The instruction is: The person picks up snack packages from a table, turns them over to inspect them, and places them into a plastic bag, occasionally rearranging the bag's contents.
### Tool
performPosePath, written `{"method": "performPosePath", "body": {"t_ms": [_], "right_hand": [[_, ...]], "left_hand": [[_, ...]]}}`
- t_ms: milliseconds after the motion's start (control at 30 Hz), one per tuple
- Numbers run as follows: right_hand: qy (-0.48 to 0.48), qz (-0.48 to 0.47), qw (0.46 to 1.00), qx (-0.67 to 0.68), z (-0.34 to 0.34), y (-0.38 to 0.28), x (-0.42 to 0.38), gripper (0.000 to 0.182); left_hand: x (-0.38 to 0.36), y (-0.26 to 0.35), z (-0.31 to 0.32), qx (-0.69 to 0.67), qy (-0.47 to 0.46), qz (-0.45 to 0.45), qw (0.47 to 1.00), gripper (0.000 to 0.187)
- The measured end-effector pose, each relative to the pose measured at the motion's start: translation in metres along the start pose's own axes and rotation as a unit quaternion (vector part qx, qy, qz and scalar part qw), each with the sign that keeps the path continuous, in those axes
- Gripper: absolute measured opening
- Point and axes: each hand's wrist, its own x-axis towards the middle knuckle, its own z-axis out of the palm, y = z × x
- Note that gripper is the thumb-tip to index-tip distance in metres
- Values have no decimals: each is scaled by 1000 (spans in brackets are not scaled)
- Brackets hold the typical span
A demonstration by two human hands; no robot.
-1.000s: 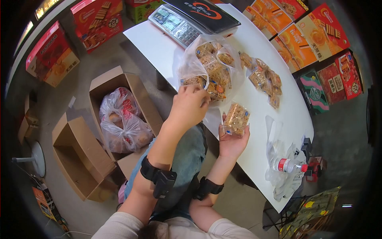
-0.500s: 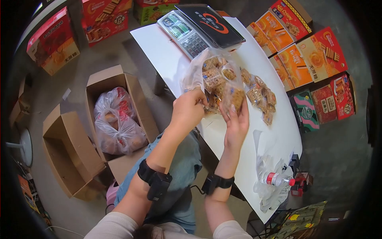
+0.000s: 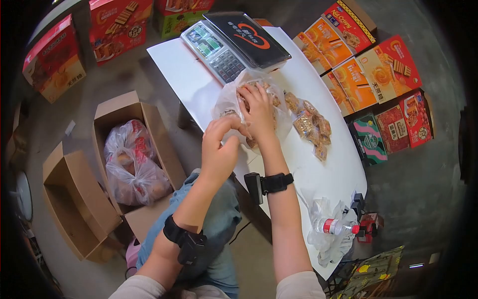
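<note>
A clear plastic bag (image 3: 282,124) filled with wrapped snack packets (image 3: 251,143) rests on the white table in front of the scale. My left hand (image 3: 221,144) is closed on the near left edge of this bag. My right hand (image 3: 258,109) reaches over the bag's mouth, its fingers stretched out and lying on the packets inside. What lies beneath the right palm is hidden. Just right of the bag, a loose pile of wrapped snack packets (image 3: 311,124) sits on the table.
A digital scale (image 3: 226,55) stands at the table's (image 3: 169,60) far end. Near its front lie crumpled plastic bags (image 3: 331,251) and a bottle (image 3: 332,226). At left, one open carton (image 3: 174,159) holds filled bags (image 3: 134,174); another carton (image 3: 79,199) stands beside it. Snack boxes (image 3: 366,84) are at right.
My right hand has moved up and left from the bag's right side, where it held a packet, onto the packets in its mouth. My left hand stays at the edge. The view has shifted slightly.
</note>
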Motion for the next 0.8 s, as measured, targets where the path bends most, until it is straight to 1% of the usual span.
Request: {"method": "performPosePath", "body": {"t_ms": [33, 100, 133, 167, 200, 233, 267, 300, 333, 367, 400, 467, 533, 567, 600, 633, 700, 767, 800], "right_hand": [[-3, -7, 1000, -9, -1, 2, 1, 34], [-7, -14, 1000, -19, 1, 7, -2, 36], [-5, -38, 999, 4, 3, 10, -6, 40], [-2, -62, 998, 26, 4, 13, -9, 45], [0, -62, 998, 24, -2, 7, -12, 45], [-56, -15, 969, 242, -11, -6, -15, 48], [-107, 32, 887, 448, -16, -13, -17, 52], [-105, 32, 888, 447, -15, -14, -20, 52], [-83, 37, 860, 503, -13, -13, -23, 52], [-61, 42, 828, 556, -11, -13, -26, 53], [-59, 43, 827, 557, -13, -14, -29, 53], [38, 108, 791, 601, -18, -15, -34, 47], [51, 110, 790, 601, -26, -6, -37, 46], [64, 110, 790, 600, -31, 0, -39, 44], [108, 124, 798, 581, -33, 7, -41, 38], [108, 124, 797, 581, -38, 17, -43, 38], [183, 195, 843, 468, -48, 39, -49, 32], [280, 208, 861, 370, -45, 70, -55, 27], [278, 208, 861, 371, -44, 86, -58, 27]], "left_hand": [[0, -1, -1, 0, -1, 1, 1000, 16], [-1, -5, 0, -53, 16, -5, 998, 20], [-2, -3, 1, -55, 15, -5, 998, 20], [-3, 1, 3, 2, -5, -23, 1000, 23], [-3, 3, 5, 59, -27, -41, 997, 25], [-3, 3, 6, 58, -30, -39, 997, 25], [-3, 2, 8, 50, -38, -49, 997, 27], [-2, 2, 9, 43, -45, -61, 996, 28], [-2, 1, 8, 44, -47, -60, 996, 28], [-2, 0, 7, 24, -50, -84, 995, 29], [-1, -1, 7, 5, -51, -108, 993, 31], [0, -2, 7, -16, -37, -119, 992, 30], [1, -2, 6, -35, -23, -131, 990, 29], [2, -2, 5, -8, -29, -112, 993, 28], [3, -2, 4, 20, -35, -93, 995, 27], [3, -3, 4, 21, -36, -93, 995, 27], [1, -5, 4, 59, -63, -123, 989, 31], [2, 3, 2, 83, -74, -145, 983, 29], [2, 5, 2, 106, -87, -163, 977, 27]]}}
